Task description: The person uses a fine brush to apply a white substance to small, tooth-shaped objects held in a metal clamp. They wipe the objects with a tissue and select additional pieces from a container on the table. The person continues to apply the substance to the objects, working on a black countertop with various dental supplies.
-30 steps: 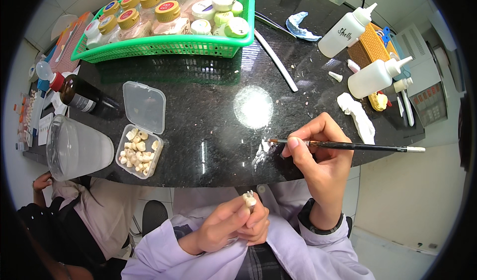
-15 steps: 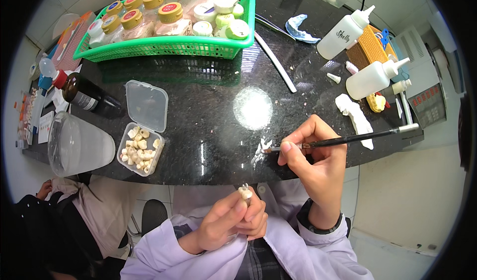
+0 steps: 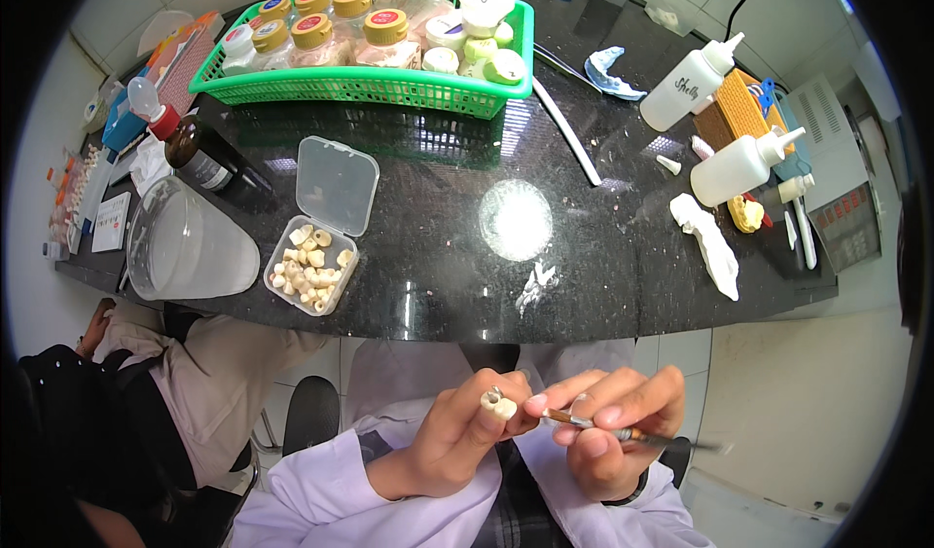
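My left hand [image 3: 449,443] is closed around a cream tooth crown [image 3: 500,407] with a small metal tip showing above it, just off the front edge of the table. Beside it, my right hand [image 3: 623,414] pinches a thin brush [image 3: 578,421], its bristle end toward the crown and its dark handle blurred. The right fingertips are close to the left hand; whether the bristles touch the crown I cannot tell. On the black tabletop ahead lies a smear of white material [image 3: 537,287]. To the left, an open clear plastic box [image 3: 342,300] holds several tooth crowns.
A clear cup [image 3: 185,246] and a brown bottle [image 3: 199,154] stand at left. Behind is a green basket [image 3: 360,91] of jars. Two white squeeze bottles [image 3: 730,176], crumpled white tissue [image 3: 708,246] and a white strip [image 3: 567,134] lie at right. Someone sits at lower left.
My right hand has brought the brush down from the white smear on the table to beside the left hand. The left hand has turned the crown slightly. The view has shifted.
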`<state>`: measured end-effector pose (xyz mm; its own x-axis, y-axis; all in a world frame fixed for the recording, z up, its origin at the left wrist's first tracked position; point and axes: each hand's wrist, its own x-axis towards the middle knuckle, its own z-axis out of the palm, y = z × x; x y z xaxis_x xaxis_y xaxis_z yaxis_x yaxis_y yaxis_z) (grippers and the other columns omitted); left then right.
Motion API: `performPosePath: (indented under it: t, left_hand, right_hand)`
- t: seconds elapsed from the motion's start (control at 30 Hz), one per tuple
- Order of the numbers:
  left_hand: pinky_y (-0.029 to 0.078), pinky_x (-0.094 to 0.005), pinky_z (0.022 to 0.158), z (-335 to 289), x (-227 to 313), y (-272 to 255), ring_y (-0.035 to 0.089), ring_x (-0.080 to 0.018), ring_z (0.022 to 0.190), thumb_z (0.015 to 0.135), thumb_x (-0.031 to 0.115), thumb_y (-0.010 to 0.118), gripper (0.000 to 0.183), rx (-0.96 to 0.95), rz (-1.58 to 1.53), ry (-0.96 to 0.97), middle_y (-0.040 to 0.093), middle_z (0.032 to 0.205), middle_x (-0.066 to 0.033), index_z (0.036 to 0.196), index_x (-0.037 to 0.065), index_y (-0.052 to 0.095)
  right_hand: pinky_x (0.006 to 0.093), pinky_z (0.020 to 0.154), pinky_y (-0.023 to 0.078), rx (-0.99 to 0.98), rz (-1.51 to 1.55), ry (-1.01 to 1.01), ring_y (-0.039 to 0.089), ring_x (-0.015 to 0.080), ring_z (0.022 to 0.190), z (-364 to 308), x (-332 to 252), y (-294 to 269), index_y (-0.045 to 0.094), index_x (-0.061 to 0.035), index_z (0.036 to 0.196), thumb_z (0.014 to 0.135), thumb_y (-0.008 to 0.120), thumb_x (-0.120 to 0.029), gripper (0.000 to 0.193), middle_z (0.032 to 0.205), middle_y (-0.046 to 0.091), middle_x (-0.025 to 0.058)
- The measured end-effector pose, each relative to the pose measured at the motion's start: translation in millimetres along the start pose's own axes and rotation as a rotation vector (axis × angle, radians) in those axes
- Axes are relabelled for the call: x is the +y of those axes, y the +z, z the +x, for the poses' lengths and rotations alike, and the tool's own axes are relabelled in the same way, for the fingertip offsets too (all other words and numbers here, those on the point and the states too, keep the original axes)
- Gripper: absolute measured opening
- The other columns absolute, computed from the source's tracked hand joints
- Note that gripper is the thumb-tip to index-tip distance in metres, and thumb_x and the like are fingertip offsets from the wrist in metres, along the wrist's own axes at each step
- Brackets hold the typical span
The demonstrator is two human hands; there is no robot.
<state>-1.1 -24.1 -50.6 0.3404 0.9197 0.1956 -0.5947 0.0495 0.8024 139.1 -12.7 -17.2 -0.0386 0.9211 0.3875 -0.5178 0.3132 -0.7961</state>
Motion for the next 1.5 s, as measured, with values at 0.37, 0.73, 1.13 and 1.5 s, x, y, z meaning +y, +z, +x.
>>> performPosePath:
  t: [0.37, 0.73, 1.13, 1.5]
  left_hand:
    - [0.035, -0.0245, 0.059, -4, -4, 1, 0.041, -0.0099, 0.067, 0.1, 0.028, 0.037, 0.03, -0.045, 0.102, 0.07, 0.047, 0.078, -0.0055, 0.098, -0.001, 0.046]
    - [0.035, -0.0243, 0.058, -5, -2, 3, 0.041, -0.0098, 0.066, 0.1, 0.029, 0.037, 0.03, -0.03, 0.111, 0.056, 0.048, 0.077, -0.0057, 0.095, 0.0, 0.045]
    - [0.029, -0.0232, 0.054, -2, 1, 6, 0.038, -0.0085, 0.061, 0.098, 0.037, 0.039, 0.034, 0.002, 0.117, 0.006, 0.049, 0.07, -0.0043, 0.092, 0.003, 0.044]
    - [0.033, -0.0233, 0.058, -7, 0, 4, 0.038, -0.009, 0.067, 0.099, 0.033, 0.038, 0.034, -0.012, 0.022, -0.06, 0.045, 0.08, -0.004, 0.1, -0.001, 0.044]
  right_hand:
    - [0.0396, 0.078, 0.055, -0.076, -0.264, 0.002, 0.065, 0.0351, 0.095, -6, -16, 5, 0.056, 0.0036, 0.096, 0.068, 0.071, 0.015, 0.034, 0.086, 0.066, 0.0231]
    - [0.0375, 0.076, 0.056, -0.132, -0.367, -0.049, 0.066, 0.0336, 0.093, -2, -19, 4, 0.059, 0.0016, 0.092, 0.066, 0.072, 0.014, 0.032, 0.085, 0.066, 0.0191]
    - [0.0357, 0.068, 0.06, -0.27, -0.405, -0.153, 0.063, 0.0353, 0.092, 3, -16, -5, 0.052, 0.004, 0.092, 0.072, 0.061, 0.015, 0.025, 0.084, 0.058, 0.0198]
    - [0.0354, 0.069, 0.059, -0.221, -0.485, -0.158, 0.064, 0.0329, 0.089, 2, -16, -2, 0.052, 0.0053, 0.092, 0.069, 0.061, 0.018, 0.027, 0.08, 0.059, 0.0195]
